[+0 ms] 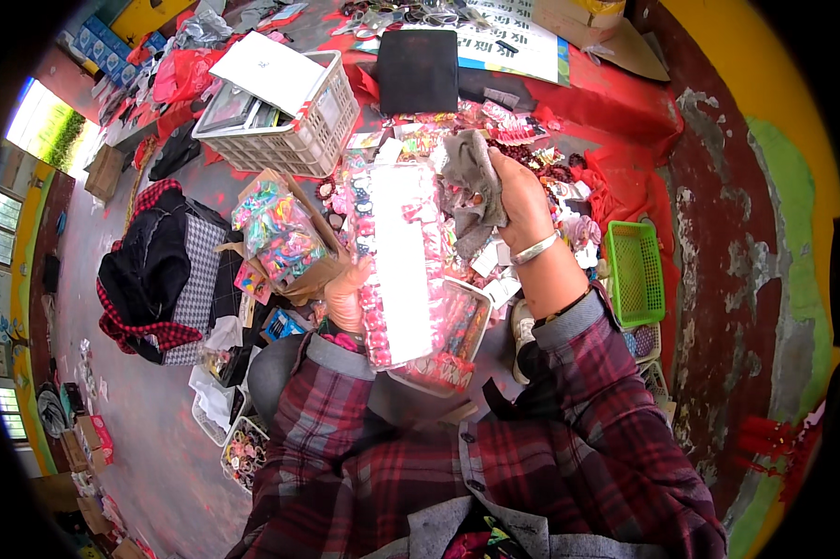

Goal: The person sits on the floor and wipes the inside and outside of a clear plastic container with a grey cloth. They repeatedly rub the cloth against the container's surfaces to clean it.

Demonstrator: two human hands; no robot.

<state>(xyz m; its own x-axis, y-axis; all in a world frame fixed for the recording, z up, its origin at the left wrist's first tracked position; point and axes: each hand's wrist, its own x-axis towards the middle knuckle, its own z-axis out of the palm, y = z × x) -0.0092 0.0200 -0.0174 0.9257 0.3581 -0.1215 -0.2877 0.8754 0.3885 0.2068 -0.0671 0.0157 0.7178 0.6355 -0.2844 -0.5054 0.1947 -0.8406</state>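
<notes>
My left hand (347, 296) grips the left edge of a long clear plastic pack (403, 270), held upright in front of me. Small pink and red items line its sides, and a white strip runs down its middle. In my right hand (524, 200), which wears a silver bangle, a crumpled grey cloth (474, 182) is bunched, raised just right of the pack's upper end. Behind the pack's lower end stands a white basket (480, 321) with more clear packets, partly hidden. Left of my left hand is an open cardboard box (313, 279) full of colourful small packets.
A pale plastic crate (313, 140) with flat items stands at the back left, beside a black flat case (418, 72). A green basket (636, 275) sits at the right by the peeling wall. Heaped trinkets cover the red cloth ahead; a checked bag (201, 279) lies left.
</notes>
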